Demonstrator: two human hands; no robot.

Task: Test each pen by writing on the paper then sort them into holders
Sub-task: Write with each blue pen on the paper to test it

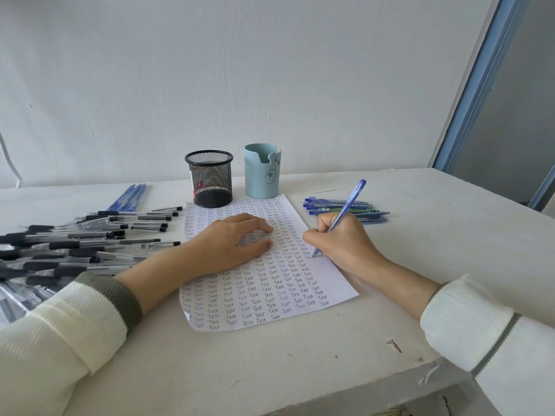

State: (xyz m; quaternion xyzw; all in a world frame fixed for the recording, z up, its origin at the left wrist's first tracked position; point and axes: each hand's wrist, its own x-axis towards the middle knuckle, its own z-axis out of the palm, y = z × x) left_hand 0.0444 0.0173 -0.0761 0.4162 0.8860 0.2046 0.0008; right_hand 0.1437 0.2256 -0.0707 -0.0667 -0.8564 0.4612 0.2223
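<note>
Rows of the handwritten word "Test" cover the white sheet of paper [270,295] almost from edge to edge, in dark and blue ink; we can read no other writing on it. Our right hand [342,241] pinches a slim blue click pen [345,211] in a writing grip, its tip on the sheet close to the right edge. The pen's long axis slants from that tip up and away to the right, with the clicker end highest. Our left hand [231,244] lies flat and relaxed on the middle of the sheet, holding nothing and pressing the paper down.

We judge this pen to be mid-test, so sorting comes next, and that move turns on where the holders stand. Both are past the sheet's far edge, ahead and to the left of the writing hand. The pale blue plastic holder with a small drawn face [261,175] is the nearer of the two to the right hand. The black wire-mesh cup [210,178] stands just beside it, further left. Which one suits this pen we cannot tell.

Clear pens with black caps [75,244] are heaped at the left of the white table [270,370], a few blue pens [129,196] lie behind them, and more blue pens [372,216] lie just beyond the right hand. Their labels are too small to read.
</note>
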